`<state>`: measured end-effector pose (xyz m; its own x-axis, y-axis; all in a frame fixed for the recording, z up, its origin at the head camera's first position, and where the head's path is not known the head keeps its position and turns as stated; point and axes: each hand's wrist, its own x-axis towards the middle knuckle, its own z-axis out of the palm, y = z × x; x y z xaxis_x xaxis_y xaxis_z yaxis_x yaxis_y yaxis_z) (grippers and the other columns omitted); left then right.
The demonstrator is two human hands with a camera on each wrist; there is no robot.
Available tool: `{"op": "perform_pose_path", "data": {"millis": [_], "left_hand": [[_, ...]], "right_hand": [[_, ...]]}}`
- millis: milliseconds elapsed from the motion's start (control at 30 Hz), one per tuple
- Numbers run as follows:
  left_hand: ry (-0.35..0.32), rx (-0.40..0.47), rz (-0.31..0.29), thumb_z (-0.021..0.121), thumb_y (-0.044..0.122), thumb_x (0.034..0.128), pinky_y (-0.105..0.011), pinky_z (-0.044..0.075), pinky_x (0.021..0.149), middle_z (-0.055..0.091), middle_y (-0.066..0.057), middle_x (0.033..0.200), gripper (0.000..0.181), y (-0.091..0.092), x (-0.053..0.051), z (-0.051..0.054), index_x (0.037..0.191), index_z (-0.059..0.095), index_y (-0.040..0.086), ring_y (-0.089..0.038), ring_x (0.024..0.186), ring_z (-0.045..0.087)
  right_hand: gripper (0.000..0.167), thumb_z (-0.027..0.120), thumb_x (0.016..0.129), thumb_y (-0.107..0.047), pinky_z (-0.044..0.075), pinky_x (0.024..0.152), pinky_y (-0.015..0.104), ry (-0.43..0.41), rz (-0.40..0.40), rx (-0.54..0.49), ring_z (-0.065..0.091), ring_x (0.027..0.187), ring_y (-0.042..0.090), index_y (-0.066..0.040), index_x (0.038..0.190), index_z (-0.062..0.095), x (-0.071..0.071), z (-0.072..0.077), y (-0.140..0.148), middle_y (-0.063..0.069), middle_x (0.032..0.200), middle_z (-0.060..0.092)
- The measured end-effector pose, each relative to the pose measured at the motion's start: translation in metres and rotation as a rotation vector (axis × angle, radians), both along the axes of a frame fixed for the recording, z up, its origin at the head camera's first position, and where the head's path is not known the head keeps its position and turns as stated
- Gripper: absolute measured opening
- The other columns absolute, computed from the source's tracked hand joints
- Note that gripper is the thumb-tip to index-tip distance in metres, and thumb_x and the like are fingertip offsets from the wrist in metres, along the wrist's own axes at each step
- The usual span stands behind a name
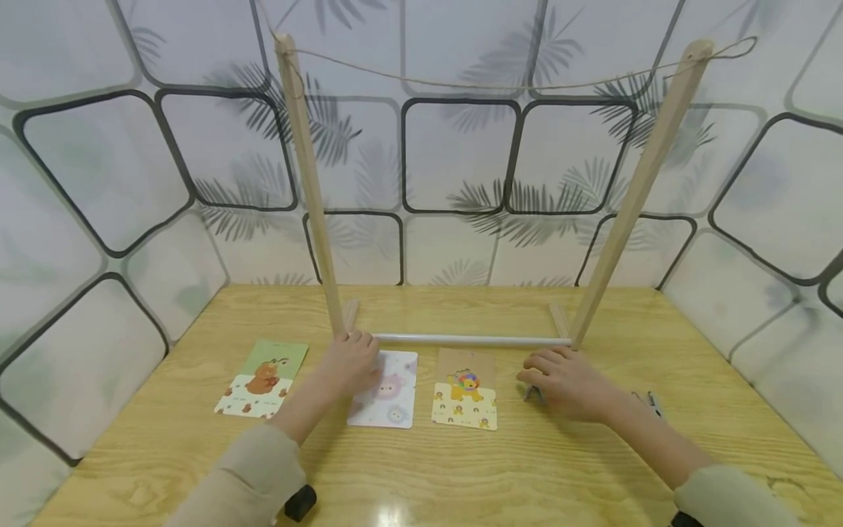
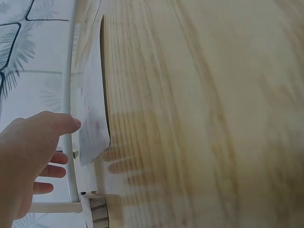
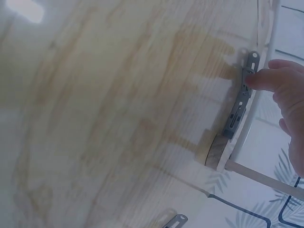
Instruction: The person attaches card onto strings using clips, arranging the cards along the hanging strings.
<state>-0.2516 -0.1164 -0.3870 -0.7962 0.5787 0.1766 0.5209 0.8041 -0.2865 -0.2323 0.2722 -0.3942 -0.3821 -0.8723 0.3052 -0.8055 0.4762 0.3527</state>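
My left hand (image 1: 353, 362) hovers over the upper left of a white card with pink and lilac pictures (image 1: 395, 395). In the left wrist view its thumb is by the card's far side (image 2: 92, 109), other fingers spread apart; contact is unclear. My right hand (image 1: 565, 382) hangs over a grey clip (image 3: 240, 99), partly hidden from the head view. The right wrist view shows a fingertip at the clip's side, without a visible grip around it. Between the hands lies a lion card (image 1: 466, 391); far left, a green-and-white bear card (image 1: 261, 380).
A wooden frame with two posts (image 1: 309, 176) stands behind the cards, a string (image 1: 461, 86) sagging between the post tops. A white rod (image 1: 461, 339) joins its base. Another clip (image 1: 653, 404) lies on the wooden table (image 1: 428, 476) by my right forearm. Patterned walls enclose the back and sides.
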Motion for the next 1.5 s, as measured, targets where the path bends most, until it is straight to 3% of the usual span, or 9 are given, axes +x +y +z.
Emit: {"op": "perform_pose_path", "data": {"millis": [167, 400, 633, 900, 1100, 1267, 1500], "left_hand": [[-0.038, -0.002, 0.006, 0.060, 0.035, 0.0852, -0.040, 0.043, 0.079, 0.061, -0.013, 0.097, 0.037, 0.002, -0.002, -0.002, 0.102, 0.057, 0.002, -0.028, 0.092, 0.057], [-0.090, -0.002, 0.011, 0.058, 0.034, 0.0870, -0.040, 0.043, 0.082, 0.062, -0.013, 0.104, 0.037, 0.002, -0.004, -0.003, 0.106, 0.057, 0.003, -0.028, 0.098, 0.057], [-0.106, 0.031, -0.005, 0.056, 0.031, 0.0882, -0.042, 0.043, 0.084, 0.062, -0.013, 0.105, 0.033, 0.001, -0.008, -0.006, 0.108, 0.057, 0.004, -0.029, 0.099, 0.057], [-0.184, 0.030, 0.006, 0.055, 0.030, 0.0897, -0.043, 0.037, 0.095, 0.059, -0.012, 0.117, 0.034, 0.001, -0.011, -0.009, 0.114, 0.055, 0.006, -0.030, 0.112, 0.052], [-0.159, 0.044, -0.024, 0.058, 0.030, 0.0883, -0.043, 0.037, 0.095, 0.058, -0.013, 0.115, 0.035, -0.001, -0.010, -0.009, 0.114, 0.055, 0.006, -0.031, 0.111, 0.052], [-0.145, 0.104, -0.050, 0.063, 0.026, 0.0857, -0.046, 0.037, 0.094, 0.057, -0.015, 0.112, 0.039, -0.002, -0.009, -0.008, 0.116, 0.054, 0.004, -0.033, 0.108, 0.052], [-0.118, 0.139, -0.015, 0.071, 0.024, 0.0792, -0.043, 0.040, 0.088, 0.055, -0.012, 0.098, 0.041, 0.000, -0.008, -0.005, 0.110, 0.058, 0.000, -0.031, 0.097, 0.053]], "right_hand": [[0.042, 0.076, 0.063, -0.004, 0.045, 0.082, 0.045, 0.011, -0.008, 0.036, 0.056, 0.095, 0.025, -0.017, 0.101, 0.063, 0.000, -0.001, -0.004, 0.003, 0.099, 0.060], [0.034, 0.072, 0.070, 0.001, 0.043, 0.084, 0.044, -0.029, 0.051, 0.030, 0.056, 0.094, 0.023, -0.022, 0.093, 0.063, -0.001, -0.005, -0.007, 0.002, 0.097, 0.059], [0.033, 0.075, 0.067, -0.001, 0.045, 0.084, 0.043, -0.037, 0.033, 0.057, 0.057, 0.094, 0.022, -0.019, 0.092, 0.064, 0.001, -0.002, -0.009, 0.003, 0.098, 0.060], [0.031, 0.074, 0.063, -0.003, 0.046, 0.080, 0.041, -0.006, 0.043, 0.055, 0.057, 0.090, 0.021, -0.017, 0.088, 0.063, 0.000, -0.002, -0.009, 0.001, 0.092, 0.058], [0.031, 0.074, 0.062, -0.004, 0.046, 0.079, 0.041, 0.008, 0.046, 0.045, 0.057, 0.089, 0.021, -0.016, 0.087, 0.061, -0.001, -0.003, -0.009, 0.001, 0.091, 0.058], [0.029, 0.073, 0.063, -0.003, 0.046, 0.078, 0.040, 0.023, 0.047, 0.030, 0.056, 0.088, 0.021, -0.014, 0.087, 0.061, -0.002, -0.002, -0.010, 0.001, 0.090, 0.058], [0.032, 0.075, 0.061, -0.006, 0.046, 0.076, 0.038, 0.043, 0.058, 0.023, 0.055, 0.085, 0.020, -0.009, 0.090, 0.062, -0.002, 0.000, -0.012, 0.002, 0.089, 0.058]]}}
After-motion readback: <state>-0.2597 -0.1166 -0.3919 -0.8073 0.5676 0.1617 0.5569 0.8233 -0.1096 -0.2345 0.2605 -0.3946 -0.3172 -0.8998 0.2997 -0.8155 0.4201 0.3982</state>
